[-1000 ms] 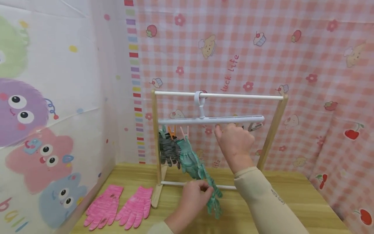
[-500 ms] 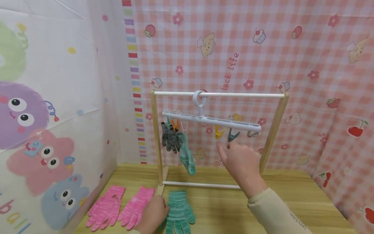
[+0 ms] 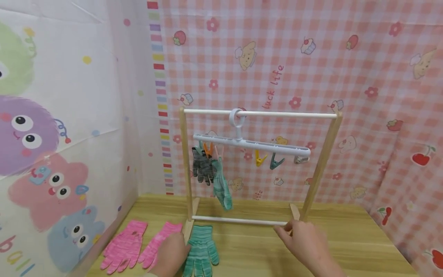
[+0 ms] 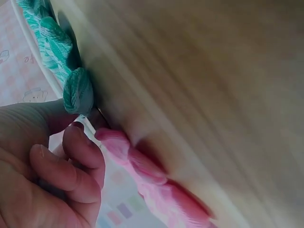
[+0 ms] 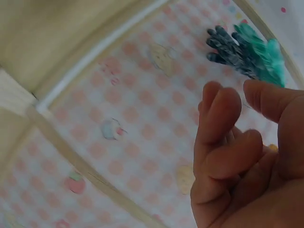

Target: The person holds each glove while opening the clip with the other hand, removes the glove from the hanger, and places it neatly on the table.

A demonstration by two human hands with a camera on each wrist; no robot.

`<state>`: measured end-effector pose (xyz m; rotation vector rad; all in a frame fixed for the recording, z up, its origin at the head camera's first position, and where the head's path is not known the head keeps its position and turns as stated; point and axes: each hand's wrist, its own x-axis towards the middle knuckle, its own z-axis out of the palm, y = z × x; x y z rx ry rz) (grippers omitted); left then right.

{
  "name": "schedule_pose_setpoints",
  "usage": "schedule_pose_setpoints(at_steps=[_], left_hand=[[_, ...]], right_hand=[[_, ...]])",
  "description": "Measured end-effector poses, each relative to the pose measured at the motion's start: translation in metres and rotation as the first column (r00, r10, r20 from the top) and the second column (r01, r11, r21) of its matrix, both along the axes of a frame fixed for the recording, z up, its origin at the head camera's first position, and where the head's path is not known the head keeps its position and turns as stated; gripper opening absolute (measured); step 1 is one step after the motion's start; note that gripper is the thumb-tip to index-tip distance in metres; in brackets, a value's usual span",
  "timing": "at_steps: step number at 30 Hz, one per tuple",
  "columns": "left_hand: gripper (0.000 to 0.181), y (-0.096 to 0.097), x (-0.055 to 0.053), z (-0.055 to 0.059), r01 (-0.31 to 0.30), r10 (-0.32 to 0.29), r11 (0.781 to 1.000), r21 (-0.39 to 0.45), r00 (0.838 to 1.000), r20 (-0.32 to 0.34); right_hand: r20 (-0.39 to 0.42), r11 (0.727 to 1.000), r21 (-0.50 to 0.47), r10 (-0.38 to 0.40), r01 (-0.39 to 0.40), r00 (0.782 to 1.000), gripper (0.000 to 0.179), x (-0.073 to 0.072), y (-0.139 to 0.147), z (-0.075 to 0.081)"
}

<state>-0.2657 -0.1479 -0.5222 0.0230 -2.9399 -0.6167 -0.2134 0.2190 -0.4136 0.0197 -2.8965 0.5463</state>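
A striped green knit glove (image 3: pixel 202 248) lies on the table, palm side or back I cannot tell. At its left edge my left hand (image 3: pixel 171 252) pinches it; in the left wrist view the thumb tip is hidden behind a green glove finger (image 4: pixel 78 92). My right hand (image 3: pixel 306 246) is low, near the right end of the rack's bottom bar, its thumb and fingers apart and holding nothing. Another green glove (image 3: pixel 221 188) hangs from a pink clip (image 3: pixel 218 152), beside a grey-black glove (image 3: pixel 202 167) on the white hanger (image 3: pixel 249 143).
Two pink gloves (image 3: pixel 124 246) lie at the left, the nearer one partly behind my left hand. A wooden rack (image 3: pixel 320 165) carries the hanger on its top bar (image 3: pixel 287 114). A yellow clip (image 3: pixel 260 158) and a grey-green clip (image 3: pixel 276 161) hang at the hanger's right.
My right hand came down from the hanger's clips to the bottom bar. The loose green glove, earlier stretched below the hanger, came down to the table and slid slightly left with my left hand.
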Motion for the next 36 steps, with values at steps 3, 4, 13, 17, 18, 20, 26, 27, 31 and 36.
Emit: schedule_pose_setpoints(at_steps=[3, 4, 13, 17, 18, 20, 26, 27, 31, 36], left_hand=[[0.04, -0.006, 0.004, 0.001, 0.025, -0.026, 0.999, 0.037, 0.999, 0.026], [0.041, -0.008, 0.006, 0.001, 0.041, -0.042, 0.998, 0.046, 0.999, 0.02], [0.041, -0.009, 0.022, 0.018, 0.134, -0.133, 0.987, 0.09, 0.991, -0.014], [0.037, -0.002, 0.028, 0.034, 0.177, -0.175, 0.98, 0.088, 0.984, -0.029], [0.036, 0.0, 0.029, 0.038, 0.192, -0.189, 0.978, 0.086, 0.981, -0.041], [0.033, 0.004, 0.031, 0.046, 0.215, -0.21, 0.973, 0.083, 0.975, -0.068], [0.017, 0.009, 0.035, 0.078, 0.269, -0.263, 0.963, -0.026, 0.908, -0.326], [0.015, 0.009, 0.034, 0.084, 0.278, -0.282, 0.958, -0.07, 0.868, -0.408], [0.023, 0.007, 0.021, 0.118, 0.236, -0.356, 0.934, -0.268, 0.647, -0.674], [0.032, 0.015, -0.009, 0.168, 0.148, -0.484, 0.872, -0.467, 0.411, -0.773]], right_hand=[[0.068, 0.999, -0.048, 0.014, -0.011, 0.998, 0.042, -0.001, -0.004, -0.011], [0.08, 0.998, -0.066, 0.021, -0.016, 0.997, 0.043, -0.002, -0.007, -0.012], [-0.111, 0.977, -0.183, 0.089, -0.108, 0.99, 0.049, -0.037, -0.077, 0.004], [-0.231, 0.985, -0.145, 0.059, -0.094, 0.971, 0.056, -0.062, -0.108, 0.014], [-0.261, 0.987, -0.133, 0.053, -0.091, 0.964, 0.057, -0.067, -0.113, 0.015], [-0.325, 0.991, -0.1, 0.051, -0.088, 0.944, 0.055, -0.074, -0.12, 0.015], [-0.512, 0.989, -0.044, 0.098, -0.14, 0.853, 0.032, -0.083, -0.119, 0.009], [-0.532, 0.987, -0.04, 0.109, -0.154, 0.84, 0.028, -0.083, -0.117, 0.008], [-0.559, 0.978, -0.061, 0.132, -0.2, 0.818, 0.02, -0.08, -0.108, 0.009], [-0.54, 0.974, -0.087, 0.129, -0.208, 0.832, 0.018, -0.074, -0.093, 0.017]])
